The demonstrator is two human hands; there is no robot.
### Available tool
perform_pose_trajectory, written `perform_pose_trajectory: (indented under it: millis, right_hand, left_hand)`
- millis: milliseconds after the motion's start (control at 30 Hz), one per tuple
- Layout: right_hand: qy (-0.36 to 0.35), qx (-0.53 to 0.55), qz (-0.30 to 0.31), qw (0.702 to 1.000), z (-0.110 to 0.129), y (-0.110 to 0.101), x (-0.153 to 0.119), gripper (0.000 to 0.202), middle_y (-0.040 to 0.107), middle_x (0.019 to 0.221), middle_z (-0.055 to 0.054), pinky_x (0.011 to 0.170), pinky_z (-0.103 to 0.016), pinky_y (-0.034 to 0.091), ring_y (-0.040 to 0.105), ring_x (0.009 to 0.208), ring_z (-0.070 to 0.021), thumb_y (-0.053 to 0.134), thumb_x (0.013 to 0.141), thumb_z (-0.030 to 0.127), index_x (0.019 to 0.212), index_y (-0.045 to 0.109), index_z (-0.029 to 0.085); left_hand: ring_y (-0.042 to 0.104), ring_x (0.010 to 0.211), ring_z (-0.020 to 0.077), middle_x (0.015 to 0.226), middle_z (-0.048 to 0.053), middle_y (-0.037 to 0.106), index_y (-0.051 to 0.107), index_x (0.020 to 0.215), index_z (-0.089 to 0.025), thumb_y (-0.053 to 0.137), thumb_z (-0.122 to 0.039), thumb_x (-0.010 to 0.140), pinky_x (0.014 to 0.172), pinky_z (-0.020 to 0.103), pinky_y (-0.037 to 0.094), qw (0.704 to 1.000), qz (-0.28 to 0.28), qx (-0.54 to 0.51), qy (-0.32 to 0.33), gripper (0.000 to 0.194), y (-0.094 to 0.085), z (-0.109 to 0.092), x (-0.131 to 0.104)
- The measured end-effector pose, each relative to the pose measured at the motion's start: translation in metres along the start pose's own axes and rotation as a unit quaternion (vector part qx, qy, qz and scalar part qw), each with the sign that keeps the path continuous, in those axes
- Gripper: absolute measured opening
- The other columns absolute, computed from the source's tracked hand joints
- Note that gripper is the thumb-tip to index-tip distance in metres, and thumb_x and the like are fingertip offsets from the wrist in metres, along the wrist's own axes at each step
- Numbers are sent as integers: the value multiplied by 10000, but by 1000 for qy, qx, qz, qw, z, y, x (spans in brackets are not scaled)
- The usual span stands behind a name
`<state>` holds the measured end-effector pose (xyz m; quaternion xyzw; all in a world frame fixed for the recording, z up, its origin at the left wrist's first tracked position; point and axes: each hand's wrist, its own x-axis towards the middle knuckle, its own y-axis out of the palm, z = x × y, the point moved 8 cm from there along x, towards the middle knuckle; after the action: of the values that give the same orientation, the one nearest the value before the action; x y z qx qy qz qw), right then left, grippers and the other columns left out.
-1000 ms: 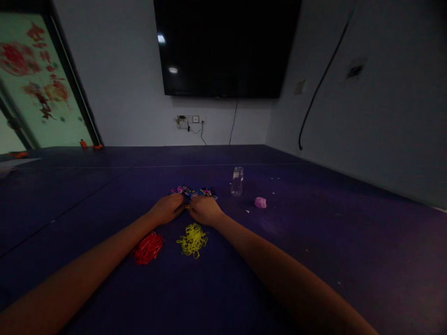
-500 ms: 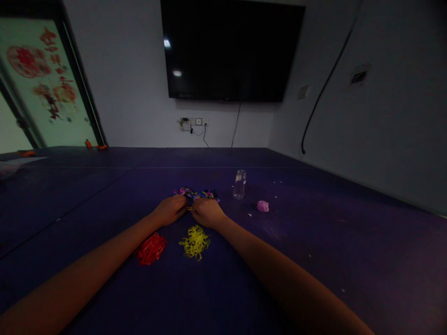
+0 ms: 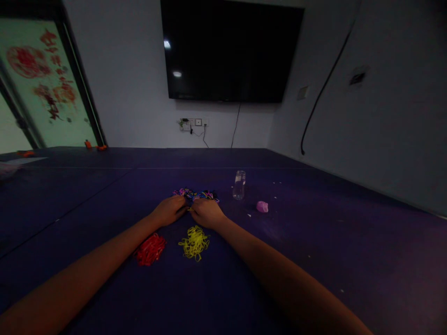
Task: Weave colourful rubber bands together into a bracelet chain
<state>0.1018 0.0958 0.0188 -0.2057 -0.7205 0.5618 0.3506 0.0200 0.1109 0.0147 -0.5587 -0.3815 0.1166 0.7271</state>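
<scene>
On the dark purple surface lies a pile of mixed-colour bands (image 3: 206,195), just beyond both hands. My left hand (image 3: 170,210) is at the pile's near left edge, its fingers curled and their tips hidden. Close beside it, my right hand (image 3: 206,212) is closed, with a small bit of yellow band (image 3: 190,209) showing at its fingertips, between the two hands. A heap of yellow bands (image 3: 194,243) lies nearer, below my right hand. Red bands (image 3: 151,249) form another heap beside my left forearm.
A clear glass jar (image 3: 239,185) stands upright right of the mixed pile. Further right sits a pink lump (image 3: 262,207), with small white scraps around. Orange objects (image 3: 101,148) lie at the far left edge. A television (image 3: 230,51) hangs on the wall.
</scene>
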Motion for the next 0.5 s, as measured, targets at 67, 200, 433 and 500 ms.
perform_pose_trajectory:
  millis: [67,200,433,500]
  right_hand:
    - [0,2,0,1000,0,-1,0,314,658,1009,-141,801,-303,456,602,974,-229,383,926,264,971,653,109]
    - [5,2,2,1000,0,-2,-1,318,659,1010,-139,791,-298,458,602,972,-227,379,927,263,980,653,111]
    - [1,-2,-2,1000,0,0,0,300,658,1004,-134,783,-294,461,604,969,-228,402,918,267,978,654,116]
    - [1,-1,-2,1000,0,0,0,297,658,1006,-135,786,-292,461,603,969,-226,405,918,267,978,655,117]
  left_hand:
    - [552,791,195,790,48,573,528,792,-182,424,-244,923,721,307,454,1000,-4,-2,1,178,0,0,0]
    - [553,793,198,801,52,574,527,800,-181,415,-243,921,722,313,456,1000,-11,-12,6,177,-1,-1,0]
    - [556,813,209,804,59,578,531,793,-185,414,-245,917,734,320,459,1000,-7,-19,5,181,-1,0,0]
    - [557,820,208,817,60,583,541,813,-184,411,-241,917,738,319,459,1000,-8,-23,6,175,-1,0,0]
